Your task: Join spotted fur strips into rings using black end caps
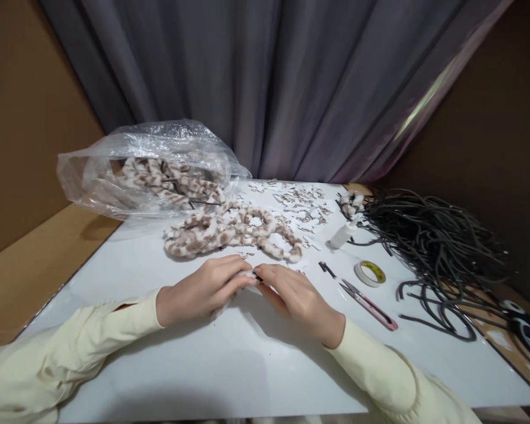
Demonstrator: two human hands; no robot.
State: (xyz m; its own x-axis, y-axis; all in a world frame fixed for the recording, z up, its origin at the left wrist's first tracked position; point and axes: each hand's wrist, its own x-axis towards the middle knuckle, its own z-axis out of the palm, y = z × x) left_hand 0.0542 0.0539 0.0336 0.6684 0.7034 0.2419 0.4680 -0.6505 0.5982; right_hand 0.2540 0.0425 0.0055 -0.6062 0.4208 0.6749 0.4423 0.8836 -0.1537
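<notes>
Low over the front of the table, my left hand [205,290] is closed around a white-and-brown fluffy tube [249,274], most of it hidden under the fingers and palm. My right hand [298,297] meets it fingertip to fingertip, pinching a short black cord end [258,278] at the tube's mouth. Whether the cord sits inside the tube I cannot tell. Just beyond both hands lies a pile of fluffy rings [198,235] in the same spotted plush.
A clear plastic bag [159,138] of fluffy pieces stands back left. Small metal clasps [302,200] are scattered behind the rings. Rightward lie a white bottle [342,234], a tape roll [370,274], pink-handled thread snips [371,306], a heap of black cords [437,235] and black-handled scissors [527,330].
</notes>
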